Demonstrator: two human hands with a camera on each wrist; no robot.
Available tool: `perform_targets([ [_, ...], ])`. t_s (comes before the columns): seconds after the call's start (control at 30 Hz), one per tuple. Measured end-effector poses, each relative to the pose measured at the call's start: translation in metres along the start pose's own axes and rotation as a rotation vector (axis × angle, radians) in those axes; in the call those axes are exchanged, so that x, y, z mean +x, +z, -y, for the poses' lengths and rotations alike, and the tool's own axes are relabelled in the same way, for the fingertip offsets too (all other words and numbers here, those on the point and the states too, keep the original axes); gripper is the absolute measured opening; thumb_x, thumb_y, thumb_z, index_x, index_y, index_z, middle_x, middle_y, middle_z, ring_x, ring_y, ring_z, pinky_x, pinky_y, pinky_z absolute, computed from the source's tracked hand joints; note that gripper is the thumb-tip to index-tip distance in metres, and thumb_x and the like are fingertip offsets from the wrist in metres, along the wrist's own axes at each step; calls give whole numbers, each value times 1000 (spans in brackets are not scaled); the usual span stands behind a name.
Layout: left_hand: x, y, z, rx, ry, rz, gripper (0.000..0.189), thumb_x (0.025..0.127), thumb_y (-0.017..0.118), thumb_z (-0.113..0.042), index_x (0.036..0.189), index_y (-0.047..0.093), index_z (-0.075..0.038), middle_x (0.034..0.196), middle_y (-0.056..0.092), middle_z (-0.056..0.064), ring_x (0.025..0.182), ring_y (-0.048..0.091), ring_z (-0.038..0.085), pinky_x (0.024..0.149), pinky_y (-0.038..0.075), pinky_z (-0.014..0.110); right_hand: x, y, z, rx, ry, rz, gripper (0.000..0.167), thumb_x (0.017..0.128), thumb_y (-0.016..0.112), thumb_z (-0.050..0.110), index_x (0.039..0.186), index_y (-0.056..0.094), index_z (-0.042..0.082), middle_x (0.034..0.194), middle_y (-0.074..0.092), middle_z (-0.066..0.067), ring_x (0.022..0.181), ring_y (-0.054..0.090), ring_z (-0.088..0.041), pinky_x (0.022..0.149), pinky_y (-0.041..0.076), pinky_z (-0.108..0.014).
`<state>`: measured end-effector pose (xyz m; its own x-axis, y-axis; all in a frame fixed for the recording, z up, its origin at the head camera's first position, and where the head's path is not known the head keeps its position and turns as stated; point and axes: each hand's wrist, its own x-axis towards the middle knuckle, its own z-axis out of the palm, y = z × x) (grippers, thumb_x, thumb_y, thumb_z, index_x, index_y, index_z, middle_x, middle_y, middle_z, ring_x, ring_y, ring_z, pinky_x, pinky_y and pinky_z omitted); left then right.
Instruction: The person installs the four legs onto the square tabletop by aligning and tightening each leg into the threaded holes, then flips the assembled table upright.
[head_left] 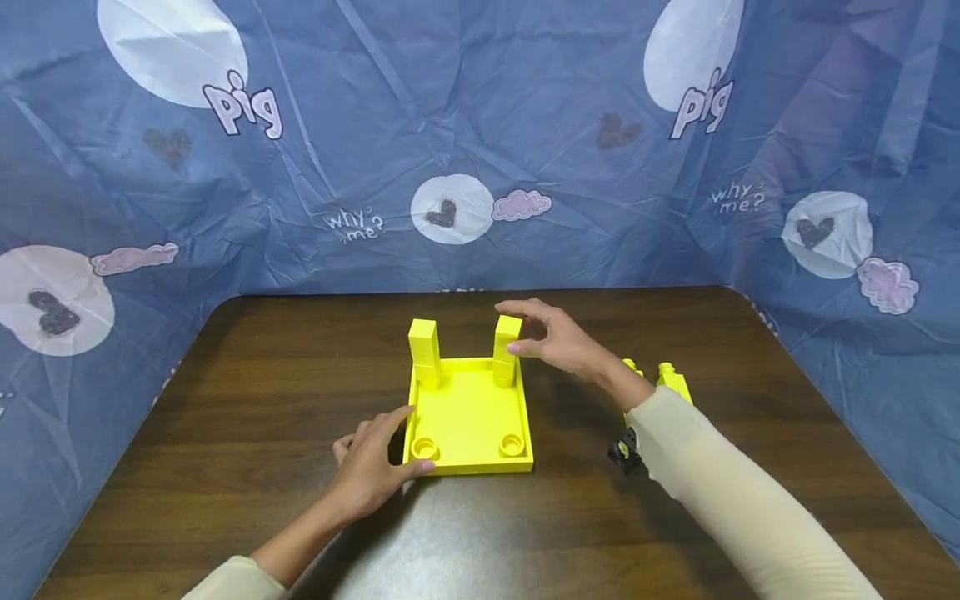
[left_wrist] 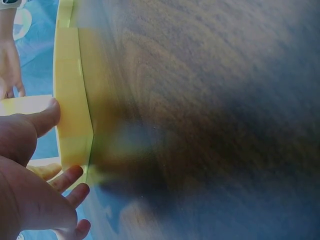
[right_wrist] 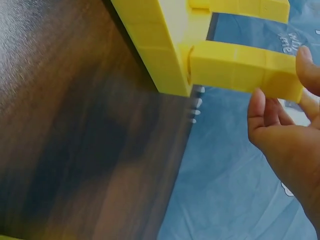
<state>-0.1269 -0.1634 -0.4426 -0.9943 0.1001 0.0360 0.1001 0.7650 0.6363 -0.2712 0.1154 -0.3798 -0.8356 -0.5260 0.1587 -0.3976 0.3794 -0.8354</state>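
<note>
A shallow yellow tray-like base (head_left: 468,421) with a raised rim lies on the table. Two square yellow posts stand upright at its far corners, the left post (head_left: 424,346) and the right post (head_left: 506,358). Round sockets (head_left: 512,446) show at both near corners. My left hand (head_left: 371,467) grips the base at its near left corner, thumb on the front rim and fingers along the left side. Around the top of the right post, my right hand (head_left: 558,337) has its thumb on the near side and fingers behind; the right wrist view shows this post (right_wrist: 235,67) too.
Right of the base, partly behind my right forearm, lie more yellow posts (head_left: 675,382) with round knobs. A small black object with a yellow spot (head_left: 624,452) is beside my right sleeve. Blue printed cloth (head_left: 465,125) hangs behind the wooden table (head_left: 300,350).
</note>
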Motion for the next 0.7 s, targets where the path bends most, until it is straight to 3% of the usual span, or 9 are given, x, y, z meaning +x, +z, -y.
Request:
perform_targets([
  [0.17, 0, 0, 0, 9, -1, -5, 77, 76, 83, -34, 142, 49, -11, 132, 57, 11, 118, 47, 32, 93, 16, 60, 0, -3, 1, -18, -5, 10, 44, 89, 69, 5, 132, 60, 9, 128, 58, -7, 114, 48, -30, 96, 40, -49],
  [0.33, 0, 0, 0, 14, -1, -4, 78, 76, 83, -35, 142, 49, -12, 132, 57, 11, 118, 47, 32, 93, 17, 60, 2, 5, -1, -18, 17, -75, 34, 86, 74, 3, 117, 60, 2, 108, 62, -11, 96, 56, -27, 82, 48, -38],
  [0.47, 0, 0, 0, 15, -2, -3, 78, 76, 83, -35, 142, 49, -12, 132, 57, 11, 118, 47, 32, 92, 17, 60, 2, 12, -2, -46, 59, -147, 31, 83, 78, 10, 105, 57, 6, 96, 59, -9, 84, 55, -24, 70, 48, -32],
  [0.6, 0, 0, -1, 15, -4, -4, 77, 76, 84, -35, 142, 49, -12, 133, 57, 11, 118, 47, 32, 93, 17, 60, 2, 13, -2, -39, 75, -152, 36, 81, 81, 14, 103, 53, 6, 94, 57, -10, 83, 55, -24, 70, 48, -32],
  [0.7, 0, 0, -1, 14, -5, -3, 77, 76, 84, -34, 142, 49, -11, 133, 57, 11, 118, 47, 32, 93, 17, 60, 1, 10, -2, 2, 61, -104, 42, 80, 81, 12, 111, 53, 4, 102, 57, -11, 88, 55, -25, 74, 49, -32],
])
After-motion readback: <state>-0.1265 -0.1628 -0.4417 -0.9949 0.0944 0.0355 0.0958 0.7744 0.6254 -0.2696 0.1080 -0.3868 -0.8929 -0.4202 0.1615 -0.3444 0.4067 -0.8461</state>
